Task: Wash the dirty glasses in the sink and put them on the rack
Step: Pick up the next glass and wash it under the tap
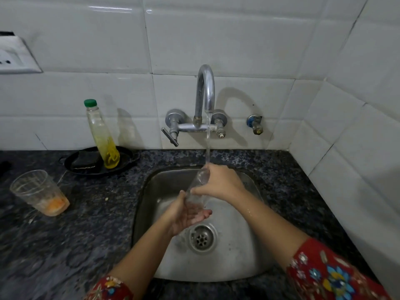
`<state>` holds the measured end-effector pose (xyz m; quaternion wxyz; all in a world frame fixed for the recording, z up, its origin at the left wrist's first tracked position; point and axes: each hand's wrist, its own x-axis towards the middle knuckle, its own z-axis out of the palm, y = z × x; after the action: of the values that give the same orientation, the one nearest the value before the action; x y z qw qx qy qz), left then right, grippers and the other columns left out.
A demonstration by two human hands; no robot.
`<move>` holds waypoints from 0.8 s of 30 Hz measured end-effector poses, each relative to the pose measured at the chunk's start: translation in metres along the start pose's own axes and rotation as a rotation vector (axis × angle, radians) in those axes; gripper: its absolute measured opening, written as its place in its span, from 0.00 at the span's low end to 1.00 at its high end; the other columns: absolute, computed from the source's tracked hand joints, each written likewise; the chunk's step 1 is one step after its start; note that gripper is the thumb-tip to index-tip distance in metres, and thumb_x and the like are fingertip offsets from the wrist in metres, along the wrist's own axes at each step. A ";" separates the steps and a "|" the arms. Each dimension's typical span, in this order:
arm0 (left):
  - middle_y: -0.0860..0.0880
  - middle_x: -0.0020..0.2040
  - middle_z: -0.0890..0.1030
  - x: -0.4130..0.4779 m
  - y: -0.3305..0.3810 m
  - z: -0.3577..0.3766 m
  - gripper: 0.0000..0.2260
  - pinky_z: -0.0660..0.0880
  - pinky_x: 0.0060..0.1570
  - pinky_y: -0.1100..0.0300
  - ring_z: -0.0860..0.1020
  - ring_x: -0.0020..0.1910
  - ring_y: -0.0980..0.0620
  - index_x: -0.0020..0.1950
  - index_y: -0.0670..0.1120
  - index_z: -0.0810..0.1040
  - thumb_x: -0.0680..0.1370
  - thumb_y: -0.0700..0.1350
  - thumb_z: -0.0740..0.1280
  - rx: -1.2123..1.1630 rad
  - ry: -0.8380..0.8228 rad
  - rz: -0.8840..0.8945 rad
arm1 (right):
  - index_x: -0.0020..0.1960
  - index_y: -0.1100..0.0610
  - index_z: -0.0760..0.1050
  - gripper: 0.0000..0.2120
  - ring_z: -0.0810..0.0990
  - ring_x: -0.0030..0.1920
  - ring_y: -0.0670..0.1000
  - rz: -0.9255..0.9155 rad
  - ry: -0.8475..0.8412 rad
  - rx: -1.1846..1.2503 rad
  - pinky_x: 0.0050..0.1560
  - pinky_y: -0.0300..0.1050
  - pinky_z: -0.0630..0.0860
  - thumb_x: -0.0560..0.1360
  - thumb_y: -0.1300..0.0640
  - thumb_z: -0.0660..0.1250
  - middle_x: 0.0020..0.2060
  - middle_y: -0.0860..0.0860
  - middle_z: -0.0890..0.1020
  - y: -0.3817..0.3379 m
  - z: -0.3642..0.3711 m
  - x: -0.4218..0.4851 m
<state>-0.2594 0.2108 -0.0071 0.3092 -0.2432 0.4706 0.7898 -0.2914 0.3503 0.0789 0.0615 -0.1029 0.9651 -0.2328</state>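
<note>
Glass (198, 187): clear, held tilted over the sink (144, 191), mouth up under the water stream (207, 144).

Desk (86, 234): dark speckled stone with the steel sink let into it. The wall faucet (205, 87) is running.

Right hand (218, 182): fingers curled round the upper part near the rim. This probably aims the mouth into the flow.

Left hand (188, 215): palm up beneath the base, fingers nearly straight. It supports rather than grips, likely steadying a slippery wet wall.

The held glass shows no residue.

Second glass (39, 192): upright on the desk, well left of the sink. Its walls are cloudy and there are orange dregs at the bottom, so I judge it unwashed.

Rack: not in view.
</note>
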 end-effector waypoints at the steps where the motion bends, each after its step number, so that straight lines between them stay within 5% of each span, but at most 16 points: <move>1: 0.32 0.44 0.84 0.002 0.001 -0.001 0.37 0.82 0.32 0.59 0.85 0.35 0.44 0.61 0.30 0.73 0.82 0.62 0.44 -0.051 -0.014 -0.022 | 0.55 0.52 0.76 0.31 0.80 0.52 0.55 -0.006 0.012 -0.048 0.47 0.46 0.76 0.59 0.35 0.73 0.52 0.51 0.82 -0.008 0.001 0.007; 4: 0.32 0.43 0.84 0.004 0.009 0.002 0.37 0.81 0.30 0.60 0.85 0.33 0.45 0.58 0.28 0.75 0.83 0.61 0.45 -0.122 -0.035 -0.027 | 0.47 0.55 0.76 0.28 0.80 0.46 0.55 0.003 0.029 -0.119 0.41 0.45 0.75 0.60 0.35 0.73 0.45 0.52 0.81 -0.024 -0.001 0.025; 7: 0.31 0.45 0.83 0.005 0.018 0.006 0.35 0.82 0.29 0.58 0.85 0.34 0.42 0.64 0.29 0.71 0.83 0.61 0.47 -0.144 -0.014 0.015 | 0.51 0.57 0.77 0.31 0.79 0.46 0.54 0.036 0.038 -0.104 0.42 0.45 0.77 0.60 0.34 0.73 0.48 0.53 0.81 -0.025 -0.010 0.029; 10: 0.35 0.51 0.82 0.005 0.026 0.012 0.27 0.82 0.36 0.55 0.84 0.43 0.42 0.66 0.37 0.73 0.83 0.59 0.52 -0.154 0.010 0.156 | 0.58 0.54 0.72 0.34 0.80 0.51 0.54 0.078 0.050 -0.017 0.48 0.47 0.78 0.60 0.36 0.75 0.52 0.51 0.81 -0.010 -0.015 0.010; 13: 0.43 0.48 0.85 0.001 0.027 0.022 0.19 0.79 0.44 0.56 0.83 0.46 0.48 0.57 0.43 0.79 0.81 0.57 0.60 -0.079 0.047 0.339 | 0.52 0.50 0.63 0.32 0.81 0.43 0.51 0.124 0.011 0.139 0.43 0.50 0.79 0.58 0.42 0.77 0.46 0.48 0.80 0.015 0.000 -0.017; 18: 0.40 0.50 0.82 -0.004 0.020 0.042 0.21 0.77 0.53 0.53 0.82 0.50 0.44 0.58 0.38 0.79 0.69 0.47 0.76 0.076 0.020 0.457 | 0.61 0.49 0.59 0.35 0.82 0.46 0.54 0.103 0.041 0.165 0.45 0.49 0.79 0.62 0.47 0.75 0.49 0.50 0.81 0.035 0.037 -0.043; 24: 0.43 0.54 0.82 -0.013 0.033 0.042 0.26 0.79 0.50 0.55 0.81 0.53 0.48 0.63 0.38 0.78 0.67 0.45 0.78 0.190 -0.152 0.386 | 0.63 0.60 0.72 0.28 0.83 0.47 0.58 0.289 -0.375 1.198 0.44 0.52 0.80 0.65 0.61 0.75 0.51 0.59 0.83 0.042 0.052 -0.054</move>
<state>-0.2786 0.2329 0.0396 0.2084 -0.0586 0.5559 0.8025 -0.2373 0.3769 0.0175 0.3065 0.0413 0.6449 -0.6989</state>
